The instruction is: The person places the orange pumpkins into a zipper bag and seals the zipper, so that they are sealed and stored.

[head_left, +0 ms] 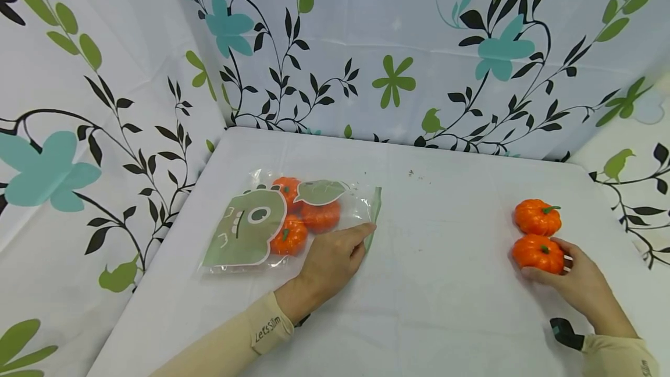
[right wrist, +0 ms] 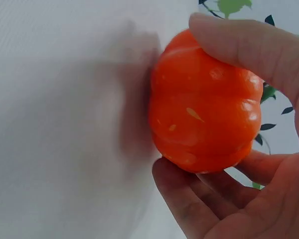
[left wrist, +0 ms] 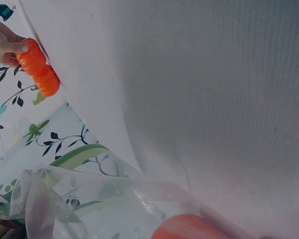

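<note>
A clear zip bag with a green dinosaur print (head_left: pixel 243 228) lies flat on the left, with three small orange pumpkins (head_left: pixel 289 235) inside. The left hand (head_left: pixel 330 263) is at the bag's green zip edge (head_left: pixel 376 205), fingers on that edge; the left wrist view shows the clear plastic (left wrist: pixel 114 194) close up. On the right, the right hand (head_left: pixel 586 284) grips an orange pumpkin (head_left: pixel 538 253) between thumb and fingers, as the right wrist view shows on the same pumpkin (right wrist: pixel 204 104). Another pumpkin (head_left: pixel 535 217) sits just behind it, seemingly touching.
A white cloth-covered table (head_left: pixel 445 307) lies beneath everything. Patterned curtains (head_left: pixel 340 34) with leaves and flowers stand behind and at both sides. A dark strap piece (head_left: pixel 565 333) is at the right wrist. Small specks mark the cloth near the back middle.
</note>
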The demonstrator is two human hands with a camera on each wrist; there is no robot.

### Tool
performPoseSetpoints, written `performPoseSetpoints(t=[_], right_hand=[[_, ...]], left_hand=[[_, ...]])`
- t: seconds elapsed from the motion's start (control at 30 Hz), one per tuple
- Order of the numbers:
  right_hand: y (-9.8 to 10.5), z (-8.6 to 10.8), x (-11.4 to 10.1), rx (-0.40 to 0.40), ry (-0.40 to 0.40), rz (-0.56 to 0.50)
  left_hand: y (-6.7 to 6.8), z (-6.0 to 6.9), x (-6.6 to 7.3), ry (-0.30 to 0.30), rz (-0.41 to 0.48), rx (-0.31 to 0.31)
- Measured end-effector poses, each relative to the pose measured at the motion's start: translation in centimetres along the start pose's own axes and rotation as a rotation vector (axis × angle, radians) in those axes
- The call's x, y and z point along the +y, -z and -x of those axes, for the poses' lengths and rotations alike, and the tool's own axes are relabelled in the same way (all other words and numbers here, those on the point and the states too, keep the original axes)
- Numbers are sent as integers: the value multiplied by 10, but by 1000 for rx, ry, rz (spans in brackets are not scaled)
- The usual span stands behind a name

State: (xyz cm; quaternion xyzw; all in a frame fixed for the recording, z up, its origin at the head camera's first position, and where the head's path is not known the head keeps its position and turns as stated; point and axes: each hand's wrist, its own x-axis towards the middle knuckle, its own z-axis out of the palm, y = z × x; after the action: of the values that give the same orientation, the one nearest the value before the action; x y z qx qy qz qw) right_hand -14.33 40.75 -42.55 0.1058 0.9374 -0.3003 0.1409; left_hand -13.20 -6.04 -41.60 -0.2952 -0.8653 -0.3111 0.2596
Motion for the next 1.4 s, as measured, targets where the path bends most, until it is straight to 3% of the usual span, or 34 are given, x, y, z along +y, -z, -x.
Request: performPoseSetpoints(t=[0.27, 0.53, 0.93, 1.4], right_hand=[[-12, 8, -31, -67, 186, -51], [-29, 5, -80, -104, 375, -135], [-71, -8, -141, -246, 488, -247], [-135, -11, -213, -255, 595, -295]], left_hand=[[-1, 0, 0, 5, 4, 1], [-1, 1, 0, 1, -12, 16], [-3, 2, 2, -14, -2, 24], [-1, 0, 1, -19, -22, 20]])
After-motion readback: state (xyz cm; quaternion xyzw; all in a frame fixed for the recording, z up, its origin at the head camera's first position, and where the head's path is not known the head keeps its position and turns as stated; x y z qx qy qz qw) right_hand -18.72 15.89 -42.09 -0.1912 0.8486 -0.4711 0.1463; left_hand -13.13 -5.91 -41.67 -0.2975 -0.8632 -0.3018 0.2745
